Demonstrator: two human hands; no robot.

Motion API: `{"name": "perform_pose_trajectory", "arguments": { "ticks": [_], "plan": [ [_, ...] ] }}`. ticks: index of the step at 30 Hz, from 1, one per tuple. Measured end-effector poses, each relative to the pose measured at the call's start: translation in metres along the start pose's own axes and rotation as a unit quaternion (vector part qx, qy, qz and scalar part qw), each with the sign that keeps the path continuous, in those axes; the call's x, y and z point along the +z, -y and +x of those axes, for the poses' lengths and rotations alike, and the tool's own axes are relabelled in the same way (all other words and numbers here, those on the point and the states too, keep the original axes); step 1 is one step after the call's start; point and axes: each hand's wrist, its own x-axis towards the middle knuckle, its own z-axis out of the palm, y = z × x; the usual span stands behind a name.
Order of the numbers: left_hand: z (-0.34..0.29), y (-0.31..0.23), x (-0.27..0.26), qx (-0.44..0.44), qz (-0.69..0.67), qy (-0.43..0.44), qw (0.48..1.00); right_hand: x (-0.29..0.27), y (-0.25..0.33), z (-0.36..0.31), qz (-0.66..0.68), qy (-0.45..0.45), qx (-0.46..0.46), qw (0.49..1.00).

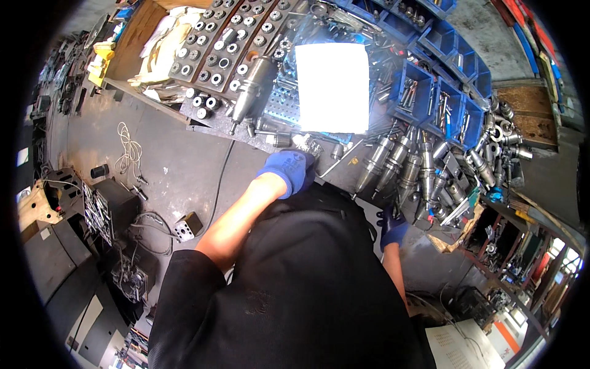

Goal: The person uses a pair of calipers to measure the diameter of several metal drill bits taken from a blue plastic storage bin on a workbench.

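Note:
My left hand [286,173], in a blue glove, is at the near edge of the workbench. It is closed, with its fingers turned away from view, against a shiny metal piece [306,145] whose kind I cannot make out. Left of that piece lies a short metal cylinder [279,141]. A bent metal rod [339,161] rests just to the right. My right hand [393,230], also gloved, hangs low beside the bench edge, below a row of metal tool holders [376,161]. Shadow hides its fingers, so its grip does not show.
Blue bins [413,92] with drill bits and cutters stand at the right back. A rack of collets [215,46] and a large tool holder [252,90] are at the left back, near a white sheet [332,88]. A coiled cord [128,149] lies on the floor.

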Motion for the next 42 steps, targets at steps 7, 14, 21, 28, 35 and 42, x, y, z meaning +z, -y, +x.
{"name": "perform_pose_trajectory", "arguments": {
  "ticks": [7,14,21,28,35,42],
  "plan": [
    [0.0,-0.007,-0.018,0.003,-0.02,0.006,1.0,0.005,0.016,-0.007,-0.048,0.026,0.003,0.999],
    [-0.003,-0.021,-0.03,0.031,-0.056,-0.032,0.997,-0.001,0.028,0.005,-0.034,0.043,0.052,0.997],
    [0.003,-0.025,-0.028,-0.001,-0.047,-0.004,0.999,-0.018,0.02,0.023,-0.05,0.042,0.057,0.996],
    [0.001,-0.02,-0.02,-0.014,-0.028,0.01,0.999,-0.02,0.028,0.02,-0.032,0.054,0.038,0.997],
    [-0.001,-0.004,0.005,0.001,-0.017,-0.007,1.0,-0.03,0.017,0.032,-0.048,0.085,0.061,0.993],
    [0.001,-0.012,-0.006,-0.021,-0.009,0.023,0.999,-0.029,0.027,0.029,-0.047,0.107,0.047,0.992]
  ]
}}
